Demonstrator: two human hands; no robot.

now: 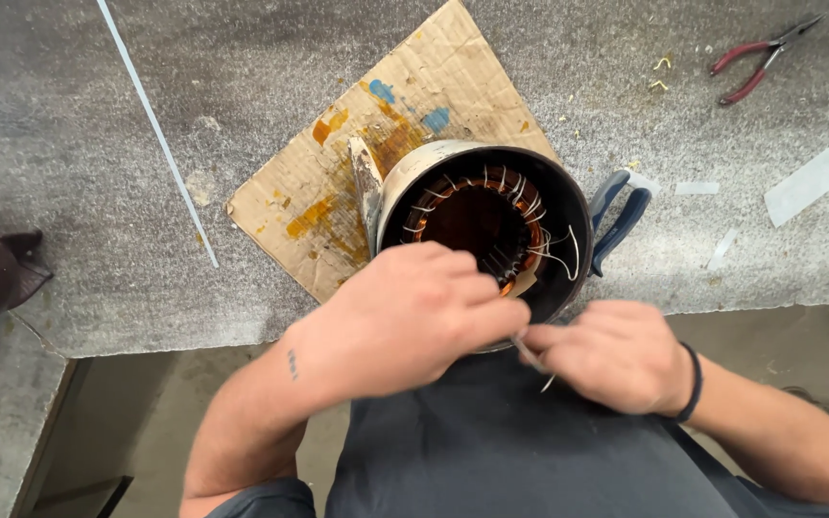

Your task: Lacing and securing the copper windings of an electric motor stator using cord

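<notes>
Motor stator (485, 225) sits on stained cardboard (338, 182) at the tabletop (98, 240) edge. Left hand (405, 321) and right hand (616, 355), both grips pinched on a thin white tie (530, 357) at the near rim. Most coil ties look done, loose ends remain imo.

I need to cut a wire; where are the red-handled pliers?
In the head view, the red-handled pliers lie at the bench's far right, beyond the motor stator.

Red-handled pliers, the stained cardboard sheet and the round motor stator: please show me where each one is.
red-handled pliers (755, 65), head view, on the upper red handle.
cardboard sheet (314, 197), head view, on a bare stained part left of the stator.
motor stator (413, 173), head view, on its pale outer wall.
</notes>
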